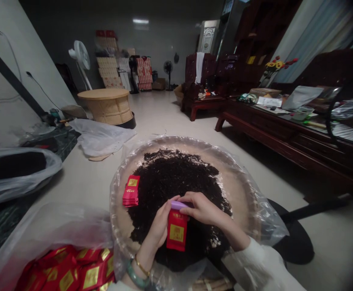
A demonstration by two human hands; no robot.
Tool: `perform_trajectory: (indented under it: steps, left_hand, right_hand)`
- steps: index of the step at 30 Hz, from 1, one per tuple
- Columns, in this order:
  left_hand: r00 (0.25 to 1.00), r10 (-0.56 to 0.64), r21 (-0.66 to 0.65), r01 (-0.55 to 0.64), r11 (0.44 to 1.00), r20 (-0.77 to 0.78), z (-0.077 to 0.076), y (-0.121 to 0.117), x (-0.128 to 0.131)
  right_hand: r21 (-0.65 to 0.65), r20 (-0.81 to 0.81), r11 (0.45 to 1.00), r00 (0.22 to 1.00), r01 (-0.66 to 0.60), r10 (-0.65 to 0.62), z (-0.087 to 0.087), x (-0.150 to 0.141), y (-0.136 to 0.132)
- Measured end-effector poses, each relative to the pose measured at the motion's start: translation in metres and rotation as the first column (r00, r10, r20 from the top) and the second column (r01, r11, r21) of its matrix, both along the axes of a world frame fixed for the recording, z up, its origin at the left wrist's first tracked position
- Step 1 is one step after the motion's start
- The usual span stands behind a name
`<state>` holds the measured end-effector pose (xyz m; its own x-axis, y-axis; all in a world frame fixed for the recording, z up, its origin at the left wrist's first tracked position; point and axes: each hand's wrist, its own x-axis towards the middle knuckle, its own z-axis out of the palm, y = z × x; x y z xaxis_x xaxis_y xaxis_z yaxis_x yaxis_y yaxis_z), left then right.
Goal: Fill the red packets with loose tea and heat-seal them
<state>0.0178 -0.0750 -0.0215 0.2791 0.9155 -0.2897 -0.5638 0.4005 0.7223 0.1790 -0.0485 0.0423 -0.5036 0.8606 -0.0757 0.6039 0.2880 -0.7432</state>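
My left hand [159, 225] is closed along the left side of a red packet [176, 234] with a gold label. The packet hangs upright over a heap of dark, dry tea leaves [176, 173]. At its top edge, my right hand [203, 208] grips a small purple plastic scoop [178, 205]; its far end is hidden by my fingers. The leaves lie in a wide round tray [249, 194] lined with clear plastic. On the tray's left side, a stack of flat red packets [131, 190] rests beside the leaves.
A clear bag of red packets [70, 268] lies at the lower left. Further left is another plastic bag with dark contents [12, 165]. A round wicker table [106, 107] stands behind, and a long dark wooden table [273, 133] is at right. A black stand base [297, 242] adjoins the tray.
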Motion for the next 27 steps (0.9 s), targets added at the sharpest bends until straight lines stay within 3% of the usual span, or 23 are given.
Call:
perform_trajectory:
  steps: [11,17,23,27]
  left_hand:
    - [1.0,-0.026,-0.033,0.026,0.999,-0.006,-0.001,-0.001,0.002]
    - [0.935,-0.324,-0.017,0.325,0.945,-0.147,-0.006,-0.005,0.002]
    - [0.939,-0.273,-0.004,0.278,0.96,-0.211,-0.01,-0.003,0.0]
    - [0.936,-0.277,0.01,0.286,0.958,-0.217,-0.01,-0.003,0.001]
  right_hand:
    - [-0.011,0.015,1.0,1.0,-0.006,0.006,0.003,0.001,0.0]
    - [-0.004,-0.009,0.999,0.999,0.054,-0.054,-0.003,0.005,0.004]
    - [-0.205,-0.148,0.973,0.979,0.105,-0.137,-0.005,0.029,0.014]
    - [-0.23,-0.165,0.972,0.983,0.039,-0.079,-0.005,0.033,0.014]
